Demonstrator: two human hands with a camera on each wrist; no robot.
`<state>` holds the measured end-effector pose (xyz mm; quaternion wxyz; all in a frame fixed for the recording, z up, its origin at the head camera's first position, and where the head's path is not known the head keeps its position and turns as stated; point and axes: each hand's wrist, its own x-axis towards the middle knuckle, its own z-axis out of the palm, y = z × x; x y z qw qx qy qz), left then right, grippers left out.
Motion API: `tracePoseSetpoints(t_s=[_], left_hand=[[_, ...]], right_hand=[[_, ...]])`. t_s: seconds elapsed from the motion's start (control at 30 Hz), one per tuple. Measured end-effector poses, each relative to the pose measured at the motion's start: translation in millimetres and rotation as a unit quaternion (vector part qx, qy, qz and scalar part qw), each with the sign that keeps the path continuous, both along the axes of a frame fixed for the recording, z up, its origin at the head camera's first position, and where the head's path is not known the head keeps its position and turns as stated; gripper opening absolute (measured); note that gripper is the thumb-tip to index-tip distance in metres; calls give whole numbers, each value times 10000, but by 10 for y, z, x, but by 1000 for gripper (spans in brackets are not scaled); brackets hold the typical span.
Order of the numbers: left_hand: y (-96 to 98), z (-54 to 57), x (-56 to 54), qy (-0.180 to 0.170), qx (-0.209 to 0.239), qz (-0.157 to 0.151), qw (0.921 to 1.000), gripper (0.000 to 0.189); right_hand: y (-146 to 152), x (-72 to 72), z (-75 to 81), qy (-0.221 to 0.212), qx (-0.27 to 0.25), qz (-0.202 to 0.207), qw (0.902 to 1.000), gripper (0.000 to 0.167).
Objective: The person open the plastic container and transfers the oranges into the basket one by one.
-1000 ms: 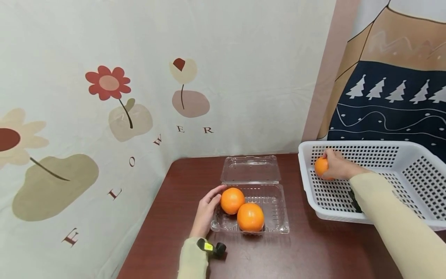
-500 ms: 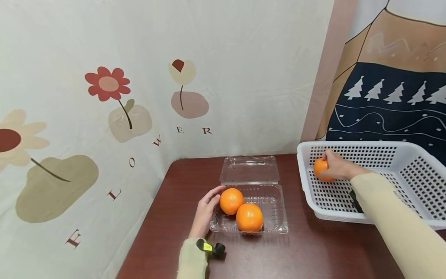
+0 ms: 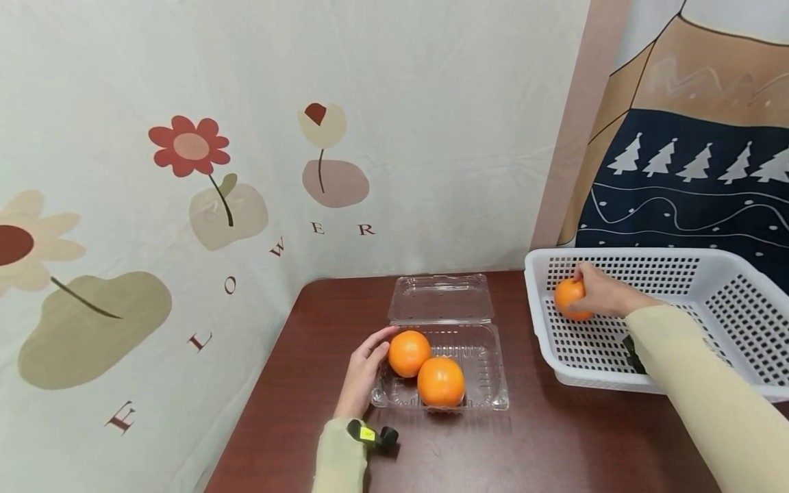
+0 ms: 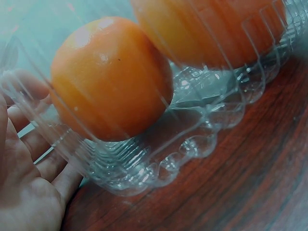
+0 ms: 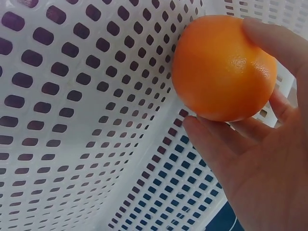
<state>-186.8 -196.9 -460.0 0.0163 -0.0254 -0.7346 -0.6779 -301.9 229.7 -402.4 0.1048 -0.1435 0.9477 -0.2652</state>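
Observation:
Inside the white basket [image 3: 598, 376], near its left wall, my right hand [image 3: 607, 294] holds an orange [image 3: 568, 299]. In the right wrist view, the fingers and thumb wrap around the fruit, which is close to the perforated wall. My left hand [image 3: 360, 376] rests along the left side of a clear plastic clamshell box [image 3: 487, 373], its fingers fairly straight against the wall. Two oranges sit in the box: one by my left fingers [image 3: 409, 353], the other nearer the front [image 3: 440, 382]. Through the plastic, the left wrist view shows an orange [image 4: 110, 79] close to the fingers.
The box's lid [image 3: 440, 299] lies folded back towards the wall. Both containers stand on a dark red-brown table [image 3: 468, 452]. A printed cloth [image 3: 431, 137] hangs behind it, and the table's left edge runs beside the cloth.
My right hand has shifted slightly to the right around the orange, so more of the fruit shows. The left hand and the two boxed oranges stay in place.

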Motion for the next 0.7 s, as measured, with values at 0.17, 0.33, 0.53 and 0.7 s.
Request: tracePoseSetpoints(t_s=[0.17, 0.33, 0.53, 0.7], left_hand=[[8, 0, 4, 18, 0, -41, 10000, 31], [9, 11, 2, 57, -14, -68, 10000, 31], [13, 15, 3, -23, -34, -77, 10000, 32], [-3, -50, -35, 61, 141, -69, 9999, 30]], right_hand=[[5, 13, 8, 39, 167, 5, 9999, 81], [-3, 38, 22, 247, 581, 93, 9980, 72], [-8, 54, 30, 302, 671, 104, 9972, 69], [-15, 40, 14, 282, 724, 54, 9970, 75]])
